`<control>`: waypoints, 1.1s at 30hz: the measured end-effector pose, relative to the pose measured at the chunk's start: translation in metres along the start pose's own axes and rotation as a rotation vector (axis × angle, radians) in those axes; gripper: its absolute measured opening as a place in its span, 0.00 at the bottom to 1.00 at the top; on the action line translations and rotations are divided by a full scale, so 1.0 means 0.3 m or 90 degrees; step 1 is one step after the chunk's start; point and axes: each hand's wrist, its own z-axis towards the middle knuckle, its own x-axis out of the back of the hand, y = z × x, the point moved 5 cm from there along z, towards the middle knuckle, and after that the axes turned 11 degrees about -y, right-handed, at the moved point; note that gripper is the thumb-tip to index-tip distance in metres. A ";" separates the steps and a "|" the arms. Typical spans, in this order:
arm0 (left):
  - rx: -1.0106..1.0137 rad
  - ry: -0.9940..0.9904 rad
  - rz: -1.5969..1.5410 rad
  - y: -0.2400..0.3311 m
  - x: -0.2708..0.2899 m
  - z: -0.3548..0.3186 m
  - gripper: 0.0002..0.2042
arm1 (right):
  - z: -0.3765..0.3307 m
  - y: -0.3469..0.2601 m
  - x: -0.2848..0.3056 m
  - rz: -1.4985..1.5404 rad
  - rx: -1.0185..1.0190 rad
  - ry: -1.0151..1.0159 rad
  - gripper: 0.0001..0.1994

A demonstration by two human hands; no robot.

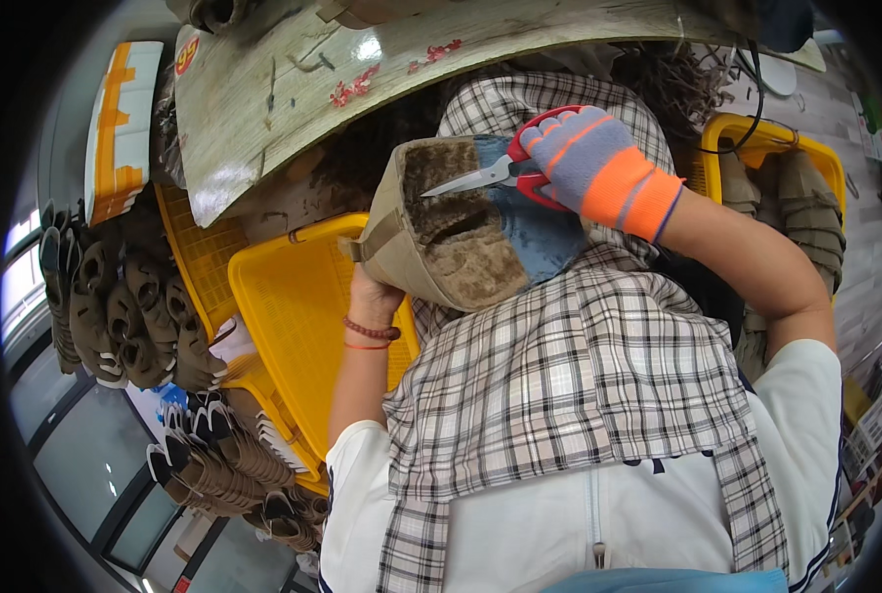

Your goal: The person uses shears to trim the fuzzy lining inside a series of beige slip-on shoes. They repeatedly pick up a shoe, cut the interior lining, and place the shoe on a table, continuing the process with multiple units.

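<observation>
Cluttered workshop, worn wooden bench (293,89) curving across the far side, grey floor at right. Yellow crate (302,316) left of centre, a second yellow crate (757,133) far right with tan boot pieces (806,212) in it. Rows of dark boot uppers (129,306) stacked at left, more of them (228,469) lower left. Checked cloth (579,376) draped over the lap and white top, filling the near middle.

Tan boot upper (461,227) with brown fleece lining held up at centre, above the cloth and just right of the left crate. Left hand (374,295), bare, with bead bracelets at the wrist, closed on the upper's near left edge from below; fingers mostly hidden behind it. Right hand (584,158) in a grey and orange knit glove, closed through the red handles of scissors (495,176). Blades pointing left, lying over the fleece near the upper's far rim; probably slightly parted, though hard to tell at this size. Blue lining showing on the upper just under the gloved hand.
</observation>
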 end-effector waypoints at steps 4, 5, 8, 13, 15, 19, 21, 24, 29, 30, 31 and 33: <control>0.164 -0.069 -0.006 0.025 0.025 -0.012 0.16 | -0.034 -0.019 -0.028 -0.036 -0.053 -0.052 0.18; 0.216 -0.109 -0.006 0.031 0.033 -0.022 0.16 | -0.039 -0.024 -0.042 -0.022 -0.046 -0.051 0.18; 0.283 -0.134 0.022 0.034 0.022 -0.032 0.17 | -0.043 -0.034 -0.074 0.006 -0.044 -0.066 0.18; 0.212 -0.104 0.118 -0.027 0.129 -0.021 0.18 | -0.041 -0.039 -0.096 0.002 -0.064 -0.097 0.17; 0.241 -0.122 0.105 -0.071 0.115 -0.011 0.20 | -0.048 -0.037 -0.092 0.015 -0.037 -0.061 0.17; 0.211 -0.105 0.110 -0.104 0.127 -0.013 0.18 | -0.045 -0.039 -0.081 -0.018 -0.020 -0.056 0.17; 0.215 -0.071 0.106 -0.100 0.180 -0.019 0.18 | -0.045 -0.036 -0.088 -0.020 -0.008 -0.047 0.17; 0.174 -0.109 0.094 -0.090 0.194 -0.015 0.18 | -0.057 -0.065 -0.063 -0.015 0.058 -0.036 0.16; 0.157 -0.139 0.108 -0.091 0.191 -0.008 0.18 | -0.049 -0.096 -0.088 -0.052 0.110 -0.058 0.13; 0.153 -0.134 0.119 -0.091 0.207 -0.007 0.17 | -0.047 -0.099 -0.088 -0.069 0.101 -0.065 0.13; 0.156 -0.141 0.111 -0.094 0.217 -0.007 0.17 | -0.045 -0.104 -0.086 -0.086 0.093 -0.073 0.13; 0.153 -0.156 0.107 -0.093 0.223 -0.008 0.16 | -0.039 -0.112 -0.079 -0.091 0.094 -0.062 0.11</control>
